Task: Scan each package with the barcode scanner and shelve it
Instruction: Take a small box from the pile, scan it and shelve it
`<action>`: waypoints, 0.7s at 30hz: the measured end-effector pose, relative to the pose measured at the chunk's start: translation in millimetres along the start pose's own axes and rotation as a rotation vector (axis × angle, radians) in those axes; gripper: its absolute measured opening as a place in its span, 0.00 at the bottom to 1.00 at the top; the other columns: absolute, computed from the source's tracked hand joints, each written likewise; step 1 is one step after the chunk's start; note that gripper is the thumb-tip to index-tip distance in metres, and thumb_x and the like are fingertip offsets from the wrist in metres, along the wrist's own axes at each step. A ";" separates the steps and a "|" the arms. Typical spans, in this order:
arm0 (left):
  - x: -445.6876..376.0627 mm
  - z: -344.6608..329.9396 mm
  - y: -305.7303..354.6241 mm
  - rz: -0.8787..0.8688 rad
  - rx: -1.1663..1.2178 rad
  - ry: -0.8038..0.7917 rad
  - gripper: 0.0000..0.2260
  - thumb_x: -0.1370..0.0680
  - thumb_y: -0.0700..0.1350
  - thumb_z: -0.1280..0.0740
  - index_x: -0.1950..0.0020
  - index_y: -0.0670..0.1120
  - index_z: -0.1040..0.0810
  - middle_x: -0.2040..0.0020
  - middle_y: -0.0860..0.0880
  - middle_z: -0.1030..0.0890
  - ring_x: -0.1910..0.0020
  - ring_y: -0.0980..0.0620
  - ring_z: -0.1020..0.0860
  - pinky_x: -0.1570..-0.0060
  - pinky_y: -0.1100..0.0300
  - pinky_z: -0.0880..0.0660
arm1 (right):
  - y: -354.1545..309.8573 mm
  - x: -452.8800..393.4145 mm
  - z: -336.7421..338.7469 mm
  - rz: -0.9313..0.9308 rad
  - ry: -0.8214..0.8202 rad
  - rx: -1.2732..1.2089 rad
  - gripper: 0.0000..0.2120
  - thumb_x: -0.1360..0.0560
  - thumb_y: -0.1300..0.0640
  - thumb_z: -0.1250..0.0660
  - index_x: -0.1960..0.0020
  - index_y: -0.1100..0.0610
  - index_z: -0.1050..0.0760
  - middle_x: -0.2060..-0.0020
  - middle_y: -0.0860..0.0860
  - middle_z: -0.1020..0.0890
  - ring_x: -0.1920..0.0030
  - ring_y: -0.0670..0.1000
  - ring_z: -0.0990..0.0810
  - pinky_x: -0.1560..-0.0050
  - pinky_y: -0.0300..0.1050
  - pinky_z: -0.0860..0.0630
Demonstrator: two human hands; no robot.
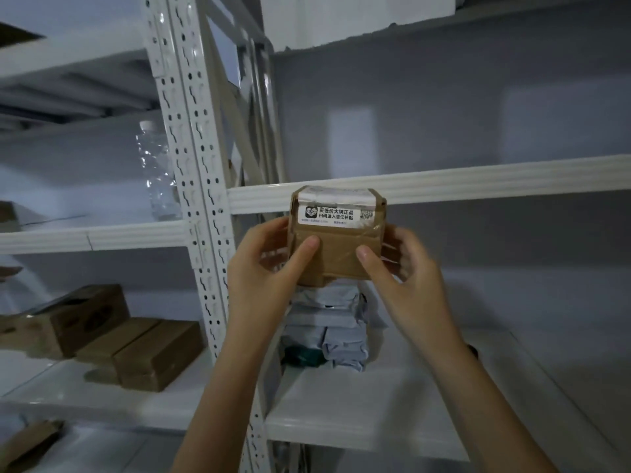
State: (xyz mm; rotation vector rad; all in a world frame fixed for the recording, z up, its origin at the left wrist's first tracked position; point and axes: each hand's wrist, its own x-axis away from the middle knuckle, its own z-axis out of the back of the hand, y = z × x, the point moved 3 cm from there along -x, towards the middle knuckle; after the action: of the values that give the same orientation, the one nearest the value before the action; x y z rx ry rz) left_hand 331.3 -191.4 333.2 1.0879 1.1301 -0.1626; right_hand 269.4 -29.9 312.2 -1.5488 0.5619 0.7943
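A small brown cardboard package (336, 240) with a white printed label strip near its top sits on top of a stack of grey mailer bags (327, 322) on the white shelf (358, 414). My left hand (269, 264) grips its left side, thumb on the front face. My right hand (406, 264) grips its right side, thumb on the front as well. No barcode scanner is in view.
A white perforated upright post (194, 186) divides two shelf bays. Brown boxes (136, 353) lie on the left bay's shelf, and a clear plastic bottle (155, 172) stands one level up. The shelf beam (478, 182) crosses just behind the package's top.
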 end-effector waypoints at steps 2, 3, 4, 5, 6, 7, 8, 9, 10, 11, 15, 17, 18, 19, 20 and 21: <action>-19.9 10.1 -5.0 -0.010 -0.001 0.002 0.15 0.29 0.47 0.27 0.43 0.47 0.21 0.49 0.51 0.17 0.49 0.54 0.19 0.47 0.51 0.21 | -0.5 -13.9 -17.7 0.006 -0.001 -0.051 0.13 0.30 0.45 0.32 0.46 0.43 0.26 0.50 0.41 0.18 0.49 0.39 0.20 0.51 0.31 0.23; -30.3 15.1 -7.2 -0.022 -0.003 0.017 0.14 0.28 0.46 0.28 0.43 0.47 0.21 0.48 0.50 0.18 0.48 0.54 0.20 0.46 0.51 0.21 | -0.4 -22.7 -25.2 0.008 -0.006 -0.087 0.10 0.27 0.50 0.32 0.46 0.45 0.25 0.52 0.40 0.17 0.50 0.38 0.20 0.53 0.28 0.24; -40.9 20.0 -9.6 -0.036 -0.006 0.036 0.14 0.27 0.46 0.28 0.43 0.46 0.21 0.48 0.50 0.18 0.48 0.54 0.20 0.46 0.52 0.21 | -1.6 -31.8 -32.6 0.015 -0.018 -0.120 0.08 0.26 0.54 0.32 0.47 0.46 0.24 0.54 0.37 0.17 0.51 0.37 0.20 0.55 0.26 0.25; -50.5 24.7 -12.2 -0.050 -0.005 0.053 0.14 0.27 0.46 0.29 0.43 0.46 0.21 0.48 0.49 0.18 0.48 0.54 0.20 0.46 0.54 0.21 | -2.9 -40.5 -39.9 0.032 -0.033 -0.130 0.09 0.26 0.58 0.33 0.48 0.46 0.24 0.55 0.35 0.17 0.51 0.36 0.20 0.56 0.26 0.26; -58.8 28.6 -14.6 -0.060 -0.001 0.065 0.13 0.27 0.46 0.29 0.43 0.46 0.21 0.48 0.49 0.18 0.48 0.56 0.20 0.48 0.58 0.21 | -4.3 -48.0 -47.1 0.051 -0.049 -0.125 0.10 0.26 0.59 0.33 0.49 0.46 0.25 0.55 0.35 0.17 0.51 0.37 0.20 0.55 0.27 0.26; -66.3 31.7 -17.1 -0.065 0.005 0.074 0.13 0.26 0.46 0.29 0.43 0.47 0.21 0.48 0.49 0.18 0.50 0.58 0.20 0.52 0.63 0.21 | -4.8 -54.7 -53.5 0.067 -0.058 -0.109 0.10 0.26 0.58 0.33 0.48 0.45 0.25 0.54 0.36 0.17 0.50 0.38 0.19 0.53 0.30 0.25; -73.7 34.2 -19.7 -0.068 0.010 0.081 0.12 0.26 0.45 0.29 0.44 0.47 0.21 0.48 0.49 0.18 0.51 0.59 0.21 0.55 0.69 0.23 | -5.5 -61.4 -59.9 0.076 -0.067 -0.098 0.10 0.26 0.57 0.33 0.47 0.45 0.26 0.52 0.39 0.17 0.48 0.40 0.19 0.50 0.34 0.24; -81.4 36.4 -22.7 -0.068 0.011 0.089 0.12 0.26 0.45 0.30 0.44 0.47 0.22 0.49 0.50 0.19 0.52 0.61 0.21 0.58 0.72 0.24 | -5.8 -68.4 -66.0 0.083 -0.077 -0.088 0.10 0.26 0.56 0.33 0.46 0.46 0.26 0.50 0.42 0.18 0.47 0.42 0.20 0.48 0.37 0.23; -88.5 38.4 -25.7 -0.070 0.009 0.099 0.12 0.26 0.45 0.30 0.43 0.46 0.22 0.49 0.51 0.19 0.52 0.62 0.21 0.59 0.75 0.26 | -6.4 -75.8 -72.1 0.089 -0.091 -0.081 0.10 0.26 0.55 0.33 0.46 0.46 0.27 0.49 0.42 0.19 0.47 0.43 0.20 0.47 0.38 0.23; -96.2 39.9 -29.1 -0.073 0.004 0.110 0.12 0.26 0.46 0.30 0.43 0.46 0.22 0.50 0.52 0.19 0.53 0.65 0.22 0.60 0.76 0.27 | -6.7 -83.9 -77.8 0.096 -0.109 -0.067 0.09 0.25 0.55 0.34 0.47 0.45 0.27 0.49 0.42 0.19 0.47 0.42 0.20 0.48 0.38 0.23; -126.2 45.8 -45.5 -0.089 -0.022 0.114 0.10 0.25 0.46 0.30 0.45 0.47 0.23 0.52 0.56 0.20 0.56 0.69 0.23 0.61 0.77 0.28 | -5.9 -116.9 -99.2 0.133 -0.155 0.076 0.08 0.23 0.55 0.36 0.45 0.47 0.31 0.52 0.36 0.24 0.49 0.38 0.23 0.53 0.29 0.26; -140.3 48.5 -54.5 -0.092 -0.055 0.113 0.10 0.25 0.47 0.31 0.45 0.48 0.23 0.53 0.57 0.20 0.56 0.68 0.22 0.61 0.77 0.27 | -3.6 -131.5 -108.7 0.154 -0.143 0.168 0.09 0.23 0.56 0.37 0.43 0.50 0.30 0.53 0.37 0.25 0.51 0.38 0.25 0.56 0.26 0.28; -146.9 49.4 -59.2 -0.088 -0.073 0.116 0.10 0.25 0.48 0.31 0.46 0.48 0.23 0.54 0.57 0.20 0.56 0.68 0.22 0.61 0.77 0.27 | -2.0 -137.8 -112.7 0.162 -0.136 0.206 0.10 0.23 0.56 0.37 0.42 0.52 0.29 0.52 0.39 0.25 0.51 0.40 0.26 0.58 0.24 0.29; -153.1 50.4 -63.9 -0.081 -0.095 0.119 0.09 0.25 0.49 0.31 0.46 0.50 0.24 0.54 0.58 0.20 0.56 0.68 0.22 0.61 0.77 0.27 | -0.2 -143.7 -116.7 0.169 -0.132 0.235 0.11 0.23 0.56 0.37 0.41 0.53 0.29 0.51 0.41 0.25 0.51 0.40 0.26 0.60 0.21 0.30; -158.9 50.6 -68.4 -0.073 -0.120 0.118 0.09 0.25 0.49 0.31 0.47 0.51 0.24 0.55 0.58 0.20 0.56 0.69 0.23 0.61 0.78 0.27 | 2.3 -149.1 -120.9 0.174 -0.130 0.255 0.11 0.22 0.56 0.38 0.40 0.54 0.29 0.50 0.42 0.25 0.52 0.39 0.27 0.61 0.19 0.31; -164.1 50.3 -72.4 -0.067 -0.146 0.113 0.09 0.25 0.50 0.31 0.47 0.51 0.25 0.55 0.60 0.21 0.56 0.69 0.23 0.61 0.78 0.27 | 5.2 -154.3 -125.1 0.178 -0.130 0.272 0.12 0.22 0.56 0.38 0.40 0.54 0.29 0.50 0.42 0.26 0.54 0.38 0.27 0.63 0.19 0.31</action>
State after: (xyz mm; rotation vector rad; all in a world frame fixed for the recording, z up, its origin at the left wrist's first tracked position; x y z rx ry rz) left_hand 242.7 -331.6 418.2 0.9393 1.2613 -0.0708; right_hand 186.6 -168.4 428.2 -1.2016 0.6881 0.9061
